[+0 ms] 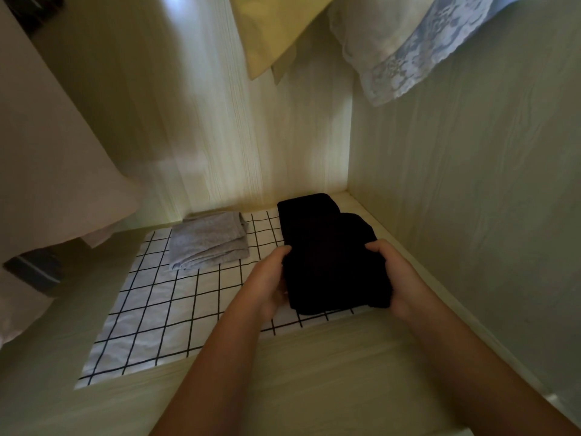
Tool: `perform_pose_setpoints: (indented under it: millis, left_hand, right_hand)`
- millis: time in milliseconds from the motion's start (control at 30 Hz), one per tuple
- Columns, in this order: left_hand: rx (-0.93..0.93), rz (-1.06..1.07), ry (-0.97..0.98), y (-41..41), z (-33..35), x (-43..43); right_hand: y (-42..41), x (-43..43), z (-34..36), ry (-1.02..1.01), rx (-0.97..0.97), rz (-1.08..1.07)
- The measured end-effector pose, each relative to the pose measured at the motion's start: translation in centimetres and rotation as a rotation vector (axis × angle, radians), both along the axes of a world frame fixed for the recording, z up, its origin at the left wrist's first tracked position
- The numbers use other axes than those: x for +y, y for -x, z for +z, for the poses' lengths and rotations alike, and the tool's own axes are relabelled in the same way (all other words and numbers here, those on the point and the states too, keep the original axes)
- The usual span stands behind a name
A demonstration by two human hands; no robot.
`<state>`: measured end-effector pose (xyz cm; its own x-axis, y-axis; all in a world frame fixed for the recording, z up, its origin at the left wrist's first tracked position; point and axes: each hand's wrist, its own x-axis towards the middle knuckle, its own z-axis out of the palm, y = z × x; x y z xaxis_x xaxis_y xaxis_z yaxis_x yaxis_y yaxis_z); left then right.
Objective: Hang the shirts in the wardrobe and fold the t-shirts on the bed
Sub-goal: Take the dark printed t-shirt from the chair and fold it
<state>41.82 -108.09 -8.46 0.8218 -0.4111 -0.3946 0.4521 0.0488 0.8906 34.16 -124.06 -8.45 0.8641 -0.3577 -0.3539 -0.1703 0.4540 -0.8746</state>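
Wooden shelf (314, 379) lies nearest to you, and your forearms reach over it. Your left hand (270, 278) and right hand (396, 275) each grasp one side of a folded black t-shirt (333, 272), with the fingers curled over its edges, low over the checked cloth (157, 319). It is so dark that its folds cannot be seen. Behind it lies a second black garment (306, 209); whether the two touch is unclear. A folded grey garment (209, 240) lies to the left. Above, a yellow garment (270, 33) and a blue lace one (418, 55) hang, cut off at the top.
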Motion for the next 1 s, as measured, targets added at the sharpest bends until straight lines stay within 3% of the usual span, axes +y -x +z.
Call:
perform_pose_setpoints:
  millis: [200, 633, 833, 1000]
  left_hand:
    - [0.145, 0.016, 0.049, 0.3, 0.4, 0.6]
    - [-0.186, 0.291, -0.390, -1.9, -1.7, 7.6]
    - [-0.398, 0.356, -0.667, -2.8, -3.4, 8.4]
    - [-0.595, 0.312, -0.960, -2.8, -3.8, 8.0]
  right_hand:
    - [-1.1, 1.3, 0.0, -0.064, -0.002, 0.064]
    - [-4.8, 7.4, -0.7, -0.031, 0.074, 0.295]
    - [-5.8, 8.0, -0.4, 0.315, 0.101, 0.367]
    - [-6.4, 7.1, -2.2, 0.914, 0.085, 0.393]
